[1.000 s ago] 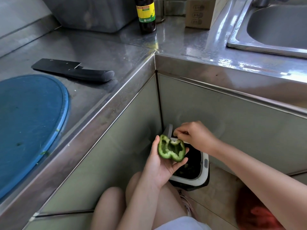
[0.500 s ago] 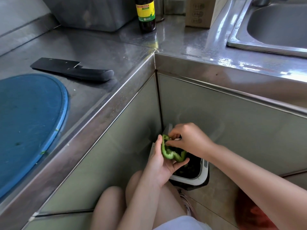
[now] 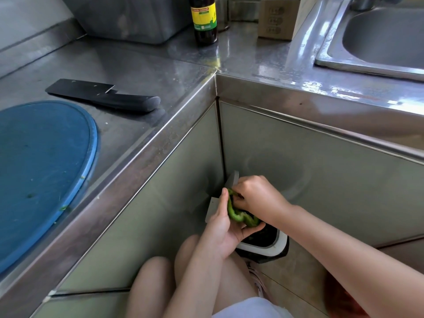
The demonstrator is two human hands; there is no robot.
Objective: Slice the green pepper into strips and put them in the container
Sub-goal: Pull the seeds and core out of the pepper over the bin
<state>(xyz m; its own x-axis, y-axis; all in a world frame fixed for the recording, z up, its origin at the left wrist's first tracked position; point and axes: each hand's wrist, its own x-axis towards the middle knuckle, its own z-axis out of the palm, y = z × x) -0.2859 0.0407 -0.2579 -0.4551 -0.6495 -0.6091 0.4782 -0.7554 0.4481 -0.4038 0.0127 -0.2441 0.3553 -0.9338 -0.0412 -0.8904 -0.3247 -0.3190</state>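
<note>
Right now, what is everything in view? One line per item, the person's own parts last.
green pepper: one piece, green, held above the bin
bin: one, white rim, dark inside, on the floor at the cabinet corner
knife: one, black, flat on the counter
cutting board: one, blue, counter, left
bottle: one, dark, yellow label, counter back
cardboard box: one, brown, near the sink
sink: one, steel, upper right
left hand: cups the pepper from below
right hand: fingers curled into the pepper
</note>
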